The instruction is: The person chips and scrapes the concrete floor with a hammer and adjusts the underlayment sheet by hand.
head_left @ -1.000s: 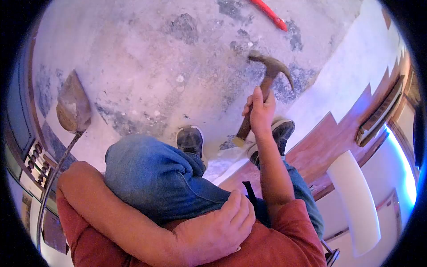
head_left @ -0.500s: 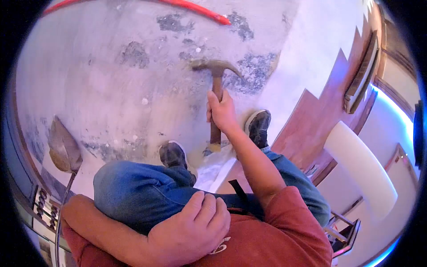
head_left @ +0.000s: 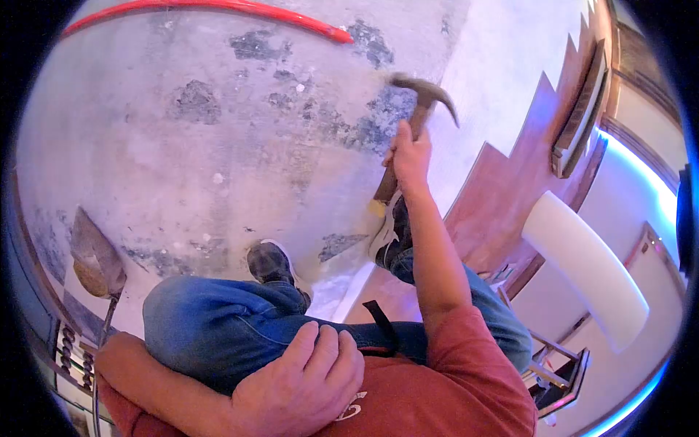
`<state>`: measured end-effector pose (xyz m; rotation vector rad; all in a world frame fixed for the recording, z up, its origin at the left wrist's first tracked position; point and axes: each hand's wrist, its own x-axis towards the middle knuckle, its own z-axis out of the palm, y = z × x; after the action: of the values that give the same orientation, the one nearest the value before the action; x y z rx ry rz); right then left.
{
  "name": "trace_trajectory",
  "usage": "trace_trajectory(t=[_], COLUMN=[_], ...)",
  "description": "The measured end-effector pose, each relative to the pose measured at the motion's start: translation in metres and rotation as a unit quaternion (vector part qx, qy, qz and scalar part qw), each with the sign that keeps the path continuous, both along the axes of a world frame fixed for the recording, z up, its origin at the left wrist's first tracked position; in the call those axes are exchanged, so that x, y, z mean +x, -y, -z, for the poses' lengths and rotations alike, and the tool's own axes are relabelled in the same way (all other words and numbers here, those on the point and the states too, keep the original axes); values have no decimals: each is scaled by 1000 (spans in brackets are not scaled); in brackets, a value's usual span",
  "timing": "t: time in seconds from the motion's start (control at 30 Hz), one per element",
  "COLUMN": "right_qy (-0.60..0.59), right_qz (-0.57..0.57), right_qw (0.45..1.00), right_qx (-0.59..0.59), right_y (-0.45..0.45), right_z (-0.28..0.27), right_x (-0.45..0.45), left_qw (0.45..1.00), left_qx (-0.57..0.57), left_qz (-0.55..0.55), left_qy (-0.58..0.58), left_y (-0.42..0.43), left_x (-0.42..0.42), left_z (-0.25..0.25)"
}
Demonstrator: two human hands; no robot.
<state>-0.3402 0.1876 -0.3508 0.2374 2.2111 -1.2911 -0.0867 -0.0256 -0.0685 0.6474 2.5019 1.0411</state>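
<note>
Patchy, worn floor lies under everything. Nearest, the left hand rests against the red shirt, fingers bent and close together; whether it holds anything cannot be told. Beyond the knees, the right hand has its fingers clamped round the handle of the hammer, its head uppermost, above one shoe. A shovel lies to the left; farthest is a red tube.
</note>
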Motion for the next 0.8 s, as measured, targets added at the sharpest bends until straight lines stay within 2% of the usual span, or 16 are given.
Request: trace_trajectory(t=[0.03, 0.1, 0.17, 0.2, 0.27, 0.37, 0.43, 0.5, 0.57, 0.63, 0.7, 0.8], right_qy=[20, 31, -13, -34, -51, -46, 53, 46, -38, -49, 80, 42], right_qz=[-47, -59, -47, -20, -13, -26, -30, -33, 26, 49, -42, -30], right_qw=[998, 996, 999, 999, 999, 998, 997, 998, 998, 997, 996, 999], right_qx=[47, 60, 9, -10, -8, 30, 41, 34, -42, -31, 13, 1], right_y=[-1, 0, -1, 0, 2, 6, 10, 7, 5, 11, 12, 18], right_z=[3, -5, -13, -10, -2, -3, -13, -10, -5, -2, -4, -10], right_x=[2, -6, -7, -8, -12, -16, -20, -22, -17, -15, -18, -21], left_qw=[1000, 999, 984, 984, 999, 999, 1000, 999, 999, 999, 999, 1000], left_qx=[10, 16, -123, -122, 3, 7, 8, 15, 13, 20, 25, 22], left_qz=[-9, -20, 75, 73, -16, -18, -19, -25, -31, -27, -20, -9], left_qy=[11, 23, -108, -104, 31, 25, 19, 22, 32, 36, 36, 20], left_y=[-1, 0, -1, -2, -2, -3, -3, -3, -5, -2, 0, 1], left_x=[0, -1, 0, -1, -3, -2, -2, -1, -1, -3, -4, -4], left_z=[0, 2, 6, 4, -1, -2, 0, 1, -1, -2, -3, 0])
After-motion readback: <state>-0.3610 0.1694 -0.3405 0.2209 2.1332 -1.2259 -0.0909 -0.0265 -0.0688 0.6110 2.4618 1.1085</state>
